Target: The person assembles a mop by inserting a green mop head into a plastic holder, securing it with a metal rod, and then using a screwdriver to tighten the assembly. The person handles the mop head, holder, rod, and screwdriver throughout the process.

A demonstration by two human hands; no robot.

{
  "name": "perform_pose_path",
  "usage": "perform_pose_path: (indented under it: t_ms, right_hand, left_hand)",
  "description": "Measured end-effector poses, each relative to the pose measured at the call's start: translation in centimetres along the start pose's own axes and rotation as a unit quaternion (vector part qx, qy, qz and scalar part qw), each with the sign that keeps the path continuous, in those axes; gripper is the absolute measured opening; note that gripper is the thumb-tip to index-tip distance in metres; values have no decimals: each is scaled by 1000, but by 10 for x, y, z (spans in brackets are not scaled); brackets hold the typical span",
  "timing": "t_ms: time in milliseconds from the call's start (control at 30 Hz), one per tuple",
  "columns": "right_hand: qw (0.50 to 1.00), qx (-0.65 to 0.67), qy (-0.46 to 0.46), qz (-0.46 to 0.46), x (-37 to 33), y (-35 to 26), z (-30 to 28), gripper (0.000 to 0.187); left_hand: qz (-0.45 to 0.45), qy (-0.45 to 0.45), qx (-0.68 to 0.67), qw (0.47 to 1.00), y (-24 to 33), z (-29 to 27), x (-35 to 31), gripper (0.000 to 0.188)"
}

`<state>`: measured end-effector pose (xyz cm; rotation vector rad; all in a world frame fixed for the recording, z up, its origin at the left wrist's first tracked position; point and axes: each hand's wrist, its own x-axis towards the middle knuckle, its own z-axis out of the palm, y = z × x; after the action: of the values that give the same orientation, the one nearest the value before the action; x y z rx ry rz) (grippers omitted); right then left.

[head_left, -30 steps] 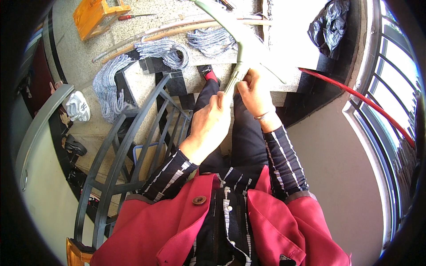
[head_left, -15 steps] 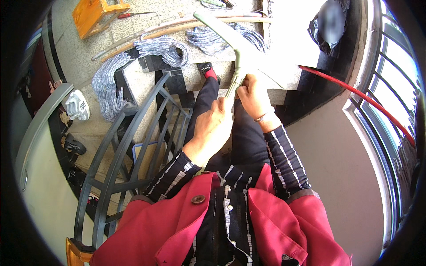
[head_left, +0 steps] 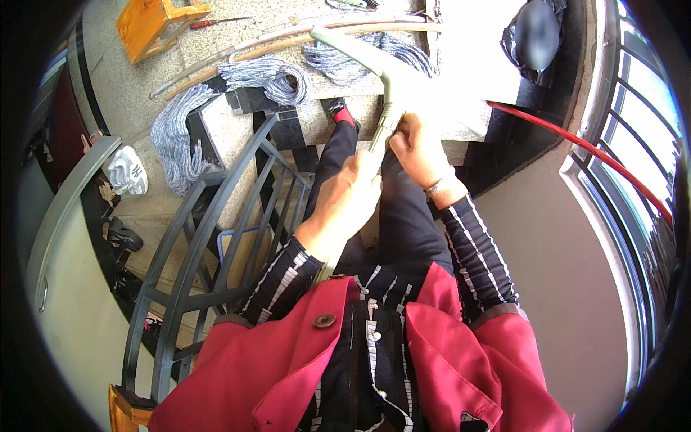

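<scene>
My left hand (head_left: 345, 198) is wrapped round a pale green pole (head_left: 377, 144) that slants up and away from my lap. A ribbed collar joins the pole to a wide, angled pale green head (head_left: 353, 50), shaped like a mop frame. Glare washes out the head's right side. My right hand (head_left: 423, 151) is closed just right of the collar, thumb and fingers pressed together. What it pinches, if anything, is lost in the bright light. Below my left hand the pole runs down past my wrist toward my jacket.
Bundles of blue-grey yarn (head_left: 173, 140) lie on the steps ahead, beside long thin poles (head_left: 302, 47). A wooden stool (head_left: 147, 29) and a red-handled screwdriver (head_left: 212, 23) are at the far left. A metal railing (head_left: 180, 266) stands left; a red pole (head_left: 576, 138) slants at right.
My right hand has shifted slightly right, with its forearm swinging outward. The left hand stays round the pole, and the green head has dipped a little toward me.
</scene>
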<state>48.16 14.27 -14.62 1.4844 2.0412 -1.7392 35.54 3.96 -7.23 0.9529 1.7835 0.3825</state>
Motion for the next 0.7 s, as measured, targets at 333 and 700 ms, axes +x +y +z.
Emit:
perform_pose_path:
  t_ms: [333, 700]
  right_hand:
    - [978, 205, -28, 38, -13, -13, -32, 30]
    - [985, 160, 23, 55, 1, -8, -16, 21]
  left_hand:
    - [-94, -23, -232, 968, 1, -16, 9, 20]
    - [-88, -51, -206, 973, -4, -14, 7, 31]
